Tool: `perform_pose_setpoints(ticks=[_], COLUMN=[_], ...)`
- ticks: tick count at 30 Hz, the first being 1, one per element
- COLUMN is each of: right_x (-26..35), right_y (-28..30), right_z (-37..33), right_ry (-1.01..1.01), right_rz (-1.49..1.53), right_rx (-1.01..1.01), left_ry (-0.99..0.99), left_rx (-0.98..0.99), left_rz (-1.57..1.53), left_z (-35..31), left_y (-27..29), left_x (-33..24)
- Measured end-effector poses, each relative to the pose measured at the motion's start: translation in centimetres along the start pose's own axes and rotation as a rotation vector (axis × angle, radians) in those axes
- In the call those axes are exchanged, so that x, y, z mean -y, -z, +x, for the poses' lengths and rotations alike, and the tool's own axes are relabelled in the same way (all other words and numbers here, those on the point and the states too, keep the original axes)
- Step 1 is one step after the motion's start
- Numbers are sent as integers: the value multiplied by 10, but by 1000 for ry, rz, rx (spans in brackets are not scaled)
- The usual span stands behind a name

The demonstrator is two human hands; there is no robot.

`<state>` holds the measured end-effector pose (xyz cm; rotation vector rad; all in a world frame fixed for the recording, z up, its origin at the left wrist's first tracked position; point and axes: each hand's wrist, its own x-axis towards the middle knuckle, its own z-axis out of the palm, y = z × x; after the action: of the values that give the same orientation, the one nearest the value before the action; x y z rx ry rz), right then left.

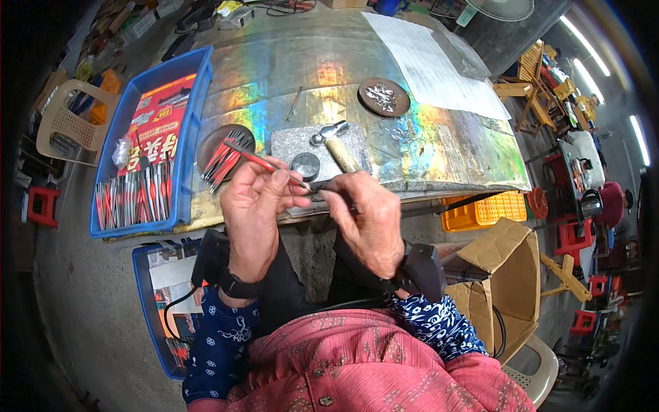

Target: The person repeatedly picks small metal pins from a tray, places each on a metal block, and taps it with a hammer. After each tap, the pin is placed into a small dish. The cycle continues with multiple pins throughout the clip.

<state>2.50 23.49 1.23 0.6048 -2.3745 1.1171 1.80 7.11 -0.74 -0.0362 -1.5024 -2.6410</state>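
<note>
My left hand (pixel 255 209) is closed around a slim red-and-black tool (pixel 264 163), which slants down to the right in front of me. The fingers of my right hand (pixel 371 223) pinch together at the tool's right end; what they hold there is hidden or too small to name. Just beyond my hands a hammer (pixel 340 152) with a wooden handle lies on a speckled stone slab (pixel 285 141). A round dark metal piece (pixel 306 165) sits beside it. Left of the slab, a round brown dish (pixel 241 130) holds several similar red-and-black tools (pixel 221 159).
A blue tray (pixel 199 117) at the left holds rows of slim tools (pixel 134 196). A brown dish (pixel 367 104) with small silvery pieces (pixel 382 97) stands farther right, loose bits beside it. White sheets (pixel 432 72) cover the far right. A cardboard box (pixel 511 275) stands by my right arm.
</note>
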Motion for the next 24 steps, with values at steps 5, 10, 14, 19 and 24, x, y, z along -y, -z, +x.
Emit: perform_pose_setpoints(ticks=[5,10,14,19,24], right_x=[-17,-26,-27,-25,-27], right_y=[19,23,20,19,18], right_z=[0,-4,-8,-8,-10], right_ry=[47,-44,-179,-228,-217], right_rz=[-394,-511,-437,-412,-397], right_rx=[13,118,214,250,241], left_ry=[-151,-221,-237,-258,-289], left_rx=[18,15,-30,-59,-58], left_rz=[244,407,486,532,552], left_z=[21,29,30,30,29], left_y=[5,0,-4,-5,-6], left_x=[1,8,13,14,15])
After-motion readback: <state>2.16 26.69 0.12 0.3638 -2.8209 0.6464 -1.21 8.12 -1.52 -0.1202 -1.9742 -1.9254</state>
